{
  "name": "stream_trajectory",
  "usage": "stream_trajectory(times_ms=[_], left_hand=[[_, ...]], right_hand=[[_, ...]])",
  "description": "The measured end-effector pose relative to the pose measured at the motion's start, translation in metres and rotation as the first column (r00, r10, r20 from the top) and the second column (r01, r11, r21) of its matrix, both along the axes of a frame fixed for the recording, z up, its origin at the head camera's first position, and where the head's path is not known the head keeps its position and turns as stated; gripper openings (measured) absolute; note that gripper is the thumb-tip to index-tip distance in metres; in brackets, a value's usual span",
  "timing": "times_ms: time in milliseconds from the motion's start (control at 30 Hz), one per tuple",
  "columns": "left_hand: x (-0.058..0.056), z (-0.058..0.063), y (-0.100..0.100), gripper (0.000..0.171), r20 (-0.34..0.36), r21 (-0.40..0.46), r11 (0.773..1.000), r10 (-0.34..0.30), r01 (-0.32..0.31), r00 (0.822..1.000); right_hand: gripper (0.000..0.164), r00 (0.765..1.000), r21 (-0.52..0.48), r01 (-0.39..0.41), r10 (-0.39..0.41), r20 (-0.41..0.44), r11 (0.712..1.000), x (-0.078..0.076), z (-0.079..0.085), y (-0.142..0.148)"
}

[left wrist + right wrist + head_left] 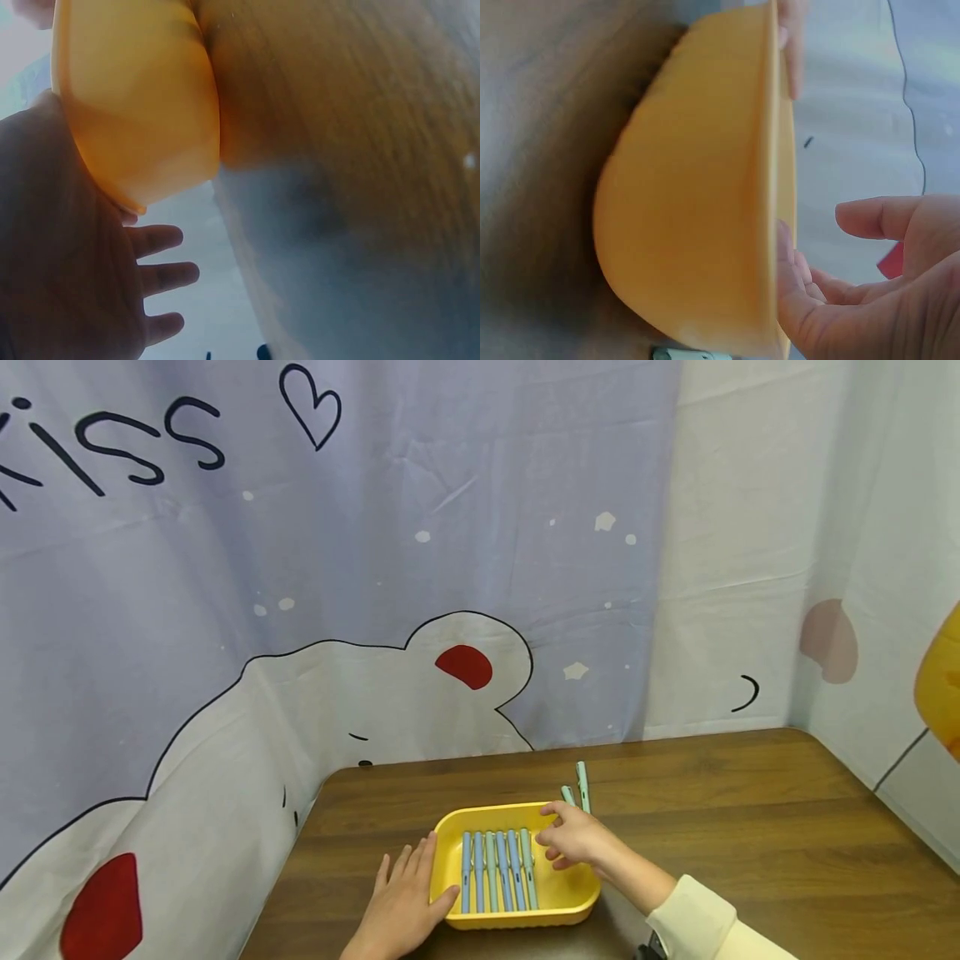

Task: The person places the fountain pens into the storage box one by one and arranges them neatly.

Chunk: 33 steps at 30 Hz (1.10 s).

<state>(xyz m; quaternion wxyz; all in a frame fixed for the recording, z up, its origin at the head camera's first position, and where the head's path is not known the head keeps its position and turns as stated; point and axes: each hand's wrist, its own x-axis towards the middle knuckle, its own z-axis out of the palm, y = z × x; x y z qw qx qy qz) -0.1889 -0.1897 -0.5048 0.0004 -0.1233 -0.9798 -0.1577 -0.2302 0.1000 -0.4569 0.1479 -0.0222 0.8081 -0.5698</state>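
A yellow plastic basket stands on the wooden table. Inside it, several blue and green pens lie side by side in a row toward the left. My left hand rests against the basket's left rim, fingers straight and spread, the thumb over the edge. My right hand is over the basket's right part, fingers loosely bent and thumb apart, with nothing seen in its grasp. In the right wrist view its fingers dip behind the rim. Two light green pens lie behind the basket, partly hidden by it and the hand.
The brown wooden table extends to both sides. A printed curtain hangs along its back and sides. Near the right sleeve is a small black object, cut off by the frame.
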Motion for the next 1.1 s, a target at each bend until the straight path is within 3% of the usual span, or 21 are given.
stream_trajectory(times_ms=[367, 667, 1100], left_hand=[[-0.002, -0.003, 0.0, 0.087, -0.001, -0.009, 1.0, -0.004, 0.004, 1.0], [-0.002, 0.0, -0.002, 0.089, -0.001, -0.006, 1.0, -0.001, 0.001, 1.0], [-0.002, 0.0, -0.001, 0.089, 0.012, -0.002, 1.0, 0.008, -0.008, 1.0]], right_hand=[[0.049, 0.998, 0.011, 0.049, -0.048, -0.03, 0.999, -0.017, 0.016, 0.027], [0.048, 0.994, 0.011, 0.084, -0.083, -0.066, 0.996, -0.039, 0.019, 0.051], [0.049, 0.985, -0.008, 0.165, -0.165, -0.04, 0.986, -0.07, 0.002, 0.076]])
